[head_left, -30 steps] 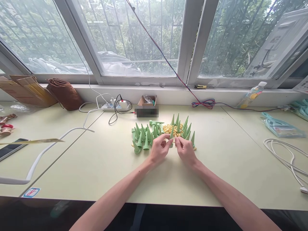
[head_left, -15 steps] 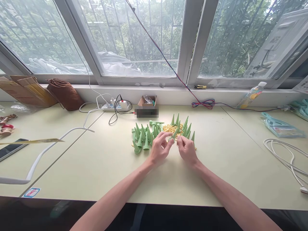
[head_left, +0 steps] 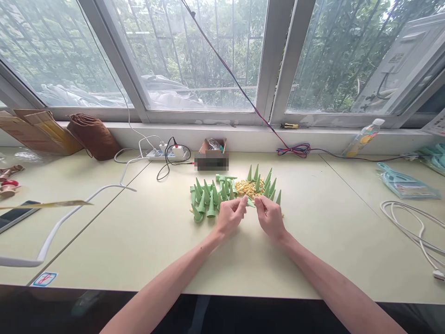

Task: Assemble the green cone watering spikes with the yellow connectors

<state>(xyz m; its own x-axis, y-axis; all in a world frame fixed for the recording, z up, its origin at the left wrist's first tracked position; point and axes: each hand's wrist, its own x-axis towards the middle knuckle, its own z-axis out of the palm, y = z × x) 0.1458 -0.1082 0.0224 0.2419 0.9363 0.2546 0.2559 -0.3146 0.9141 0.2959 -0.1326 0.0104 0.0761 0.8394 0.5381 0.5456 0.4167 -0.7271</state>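
Note:
My left hand (head_left: 231,215) is closed in a pinch at the left end of a small green plastic spike (head_left: 250,202), which lies nearly level between both hands. My right hand (head_left: 270,215) is also closed, its thumb and fingertips at the spike's right end; whatever it grips there is hidden. Beyond the hands is a pile of small yellow pieces (head_left: 247,187), with several green cone-shaped spikes (head_left: 273,185) upright around its far and right sides. To the left, more green ribbed-collar spikes (head_left: 201,202) are crowded together, some upright and some lying.
A small open cardboard box (head_left: 212,145) stands behind the spikes, near a power strip (head_left: 167,153) with cables. White cables (head_left: 412,225) and a light-blue dustpan (head_left: 405,181) are at right. A phone (head_left: 17,215) and brown pouch (head_left: 93,137) are at left.
The spike between my hands has gone from a steep slant to nearly level and sits lower. My left fingers, spread before, have closed together. My right hand has hardly moved.

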